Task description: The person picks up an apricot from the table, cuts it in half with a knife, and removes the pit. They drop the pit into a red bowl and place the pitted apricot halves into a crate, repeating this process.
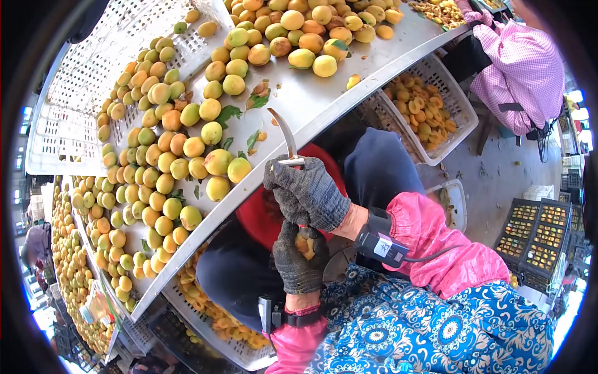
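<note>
fruit [305, 245] clasped in left grip [299, 263], just beside right grip [313, 194], clenched around curved knife [286, 133]

I've a bare metal strip [314, 103] betw. upper fruit [293, 20] & table rim [349, 101], some leaves [252, 139] on it. Curved blade [286, 134] juts across, so I'd pass R of it. Fruit rows [165, 162] & perf. crate [68, 93] block L. Below rim: R knee [380, 159], L knee [227, 280] flank the gap.
</note>
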Demonstrator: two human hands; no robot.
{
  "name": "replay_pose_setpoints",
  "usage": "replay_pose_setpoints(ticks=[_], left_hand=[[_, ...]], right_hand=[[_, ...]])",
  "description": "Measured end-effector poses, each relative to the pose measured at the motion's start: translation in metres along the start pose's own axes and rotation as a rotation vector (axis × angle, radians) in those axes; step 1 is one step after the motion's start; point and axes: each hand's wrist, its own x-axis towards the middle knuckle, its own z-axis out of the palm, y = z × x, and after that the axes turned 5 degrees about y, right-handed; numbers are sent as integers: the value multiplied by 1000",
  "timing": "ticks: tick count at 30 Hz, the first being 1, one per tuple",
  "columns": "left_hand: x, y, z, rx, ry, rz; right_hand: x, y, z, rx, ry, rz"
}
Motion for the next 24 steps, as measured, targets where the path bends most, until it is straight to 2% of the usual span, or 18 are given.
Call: replay_pose_setpoints(ticks=[2, 3, 5, 7, 8, 9, 11, 15, 16, 17, 18, 19, 20, 22, 23, 24], left_hand=[[1, -1, 1, 26, -8, 28], [1, -3, 1, 30, -49, -34], [-1, -8, 4, 35, -99, -96], [-2, -13, 14, -84, 6, 16], [1, -13, 20, -524, 62, -295], [-2, -14, 21, -522, 44, -297], [-1, -9, 18, 39, 57, 84], [7, -23, 4, 126, 90, 34], [12, -34, 7, -488, 147, -308], [15, -42, 8, -1107, 195, -638], [21, -23, 0, -1099, 106, -606], [21, -17, -5, -1094, 114, -596], [22, -13, -8, -1040, 163, -577], [26, -9, -11, -991, 229, -539], [29, -7, -11, -904, 272, -462], [30, -6, -13, -811, 313, -387]], right_hand=[[3, 0, -4, -102, 105, 50], [4, 0, -8, -100, 112, 42], [2, 3, -12, 161, 83, 195], [-1, 6, -9, 187, 93, 208], [0, 6, -7, 212, 101, 215], [-1, 6, -7, 220, 115, 207], [0, 6, -5, 60, 211, 144], [-1, -1, -7, 124, 81, 116], [-1, -6, -8, 96, 57, 61], [0, -14, -7, -46, 112, 25], [-3, -20, -9, -244, 102, 21], [-4, -24, -10, -443, 90, 12], [-3, -15, -12, -441, 76, 6], [0, 11, -18, -782, -234, -588], [-15, -5, -10, -909, -352, -350], [-18, 1, -10, -1013, -360, -404]])
